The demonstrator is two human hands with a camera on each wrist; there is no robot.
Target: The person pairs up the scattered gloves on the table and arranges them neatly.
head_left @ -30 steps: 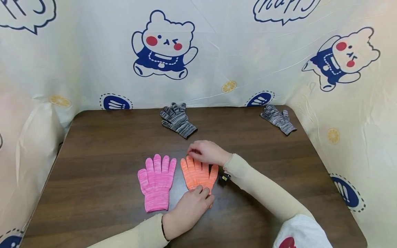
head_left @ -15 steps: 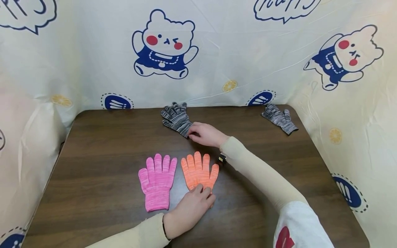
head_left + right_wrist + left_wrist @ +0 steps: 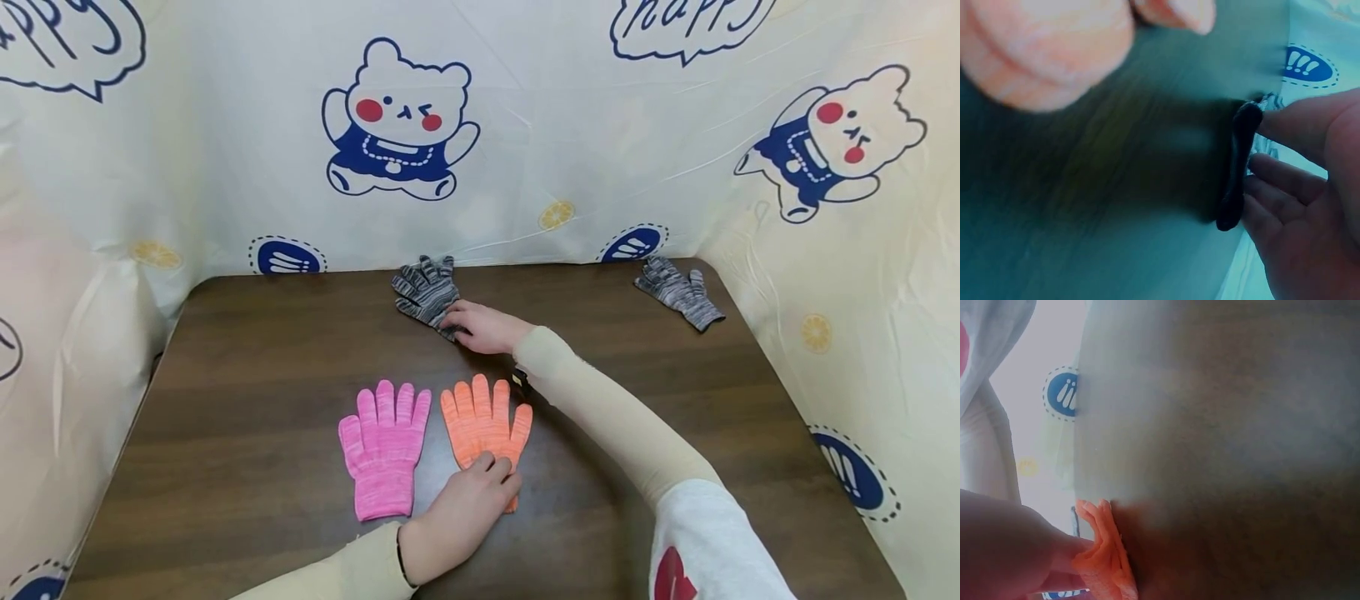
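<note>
An orange knit glove [image 3: 483, 421] lies palm-flat on the table, fingers pointing away from me. My left hand [image 3: 461, 518] is bent over its cuff, and in the left wrist view the orange fabric [image 3: 1107, 565] is bunched at my fingertips. Beside it on the left is a pink knit glove [image 3: 385, 450]. Farther back, my right hand [image 3: 487, 327] holds the cuff of a grey-and-black knit glove [image 3: 423, 290]. From the right wrist, the dark cuff [image 3: 1238, 169] shows with thumb and fingers [image 3: 1285, 181] against it; part of that glove is hidden.
A second grey-and-black glove [image 3: 681, 292] lies near the back right corner of the brown table [image 3: 247, 400]. White sheeting [image 3: 540, 133] printed with cartoon bears rises behind the table and at both sides.
My right hand has left the orange glove's fingertips and moved back to the grey glove's cuff, lately shifting slightly left over it. My left hand stays at the orange cuff.
</note>
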